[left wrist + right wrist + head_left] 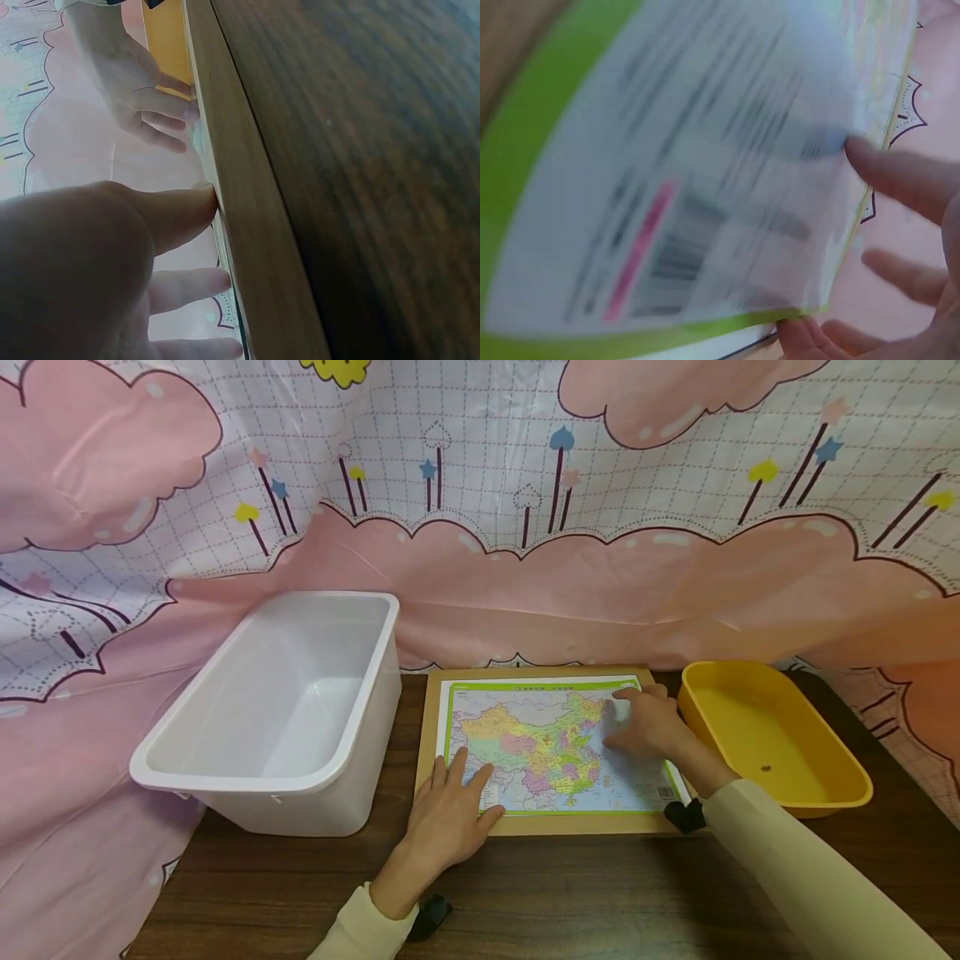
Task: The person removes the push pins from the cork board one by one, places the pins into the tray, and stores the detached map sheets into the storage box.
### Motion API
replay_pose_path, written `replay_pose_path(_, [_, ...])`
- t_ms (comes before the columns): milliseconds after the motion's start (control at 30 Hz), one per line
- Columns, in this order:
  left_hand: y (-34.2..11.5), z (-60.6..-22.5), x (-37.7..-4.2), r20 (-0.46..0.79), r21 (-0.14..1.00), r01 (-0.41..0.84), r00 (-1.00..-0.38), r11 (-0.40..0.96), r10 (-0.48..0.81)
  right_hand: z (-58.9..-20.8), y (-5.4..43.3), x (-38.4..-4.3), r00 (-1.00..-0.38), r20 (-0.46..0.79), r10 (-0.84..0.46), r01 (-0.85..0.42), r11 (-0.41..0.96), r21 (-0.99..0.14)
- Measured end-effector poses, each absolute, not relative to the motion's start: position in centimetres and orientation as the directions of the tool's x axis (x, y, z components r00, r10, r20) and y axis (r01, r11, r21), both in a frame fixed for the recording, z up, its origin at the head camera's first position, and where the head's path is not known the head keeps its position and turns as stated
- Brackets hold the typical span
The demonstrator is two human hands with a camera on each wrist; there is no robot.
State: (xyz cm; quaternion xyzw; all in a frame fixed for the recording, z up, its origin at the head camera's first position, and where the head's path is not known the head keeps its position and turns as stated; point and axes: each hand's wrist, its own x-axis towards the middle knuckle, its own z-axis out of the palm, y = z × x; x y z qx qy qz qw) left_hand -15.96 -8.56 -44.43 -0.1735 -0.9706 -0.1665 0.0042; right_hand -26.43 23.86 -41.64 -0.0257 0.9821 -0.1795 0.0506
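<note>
A printed map sheet (551,743) with a green border lies on a wooden-edged board (555,824). My left hand (450,818) rests with spread fingers on the map's lower-left part. In the left wrist view its thumb (180,214) touches down near the board's edge. Over the map's right side is my right hand (648,722), slightly blurred, its fingers bent down toward the sheet. One fingertip touches or nearly touches the glossy surface in the right wrist view, where other fingers (911,281) hang near the sheet's edge. No object shows in either hand.
A deep white tub (363,693) stands to the left of the board. On the right, close beside the board, sits a shallow yellow basin (765,727). A patterned cloth (480,602) hangs behind the dark wooden table (570,893).
</note>
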Motion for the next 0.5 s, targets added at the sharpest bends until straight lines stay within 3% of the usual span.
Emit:
replay_pose_path(200, [-8.49,-44.56,-15.94,0.068,0.318,0.338,-0.94,0.886,0.335,-41.57,24.76,-26.64,-0.992,-0.112,0.057,0.098,0.908,-0.407])
replay_pose_path(500, [-8.79,-44.57,-16.07,0.091,0.362,0.347,-0.937,0.865,0.338,-41.26,24.55,-26.61,-0.995,-0.075,0.065,0.089,0.919,-0.385])
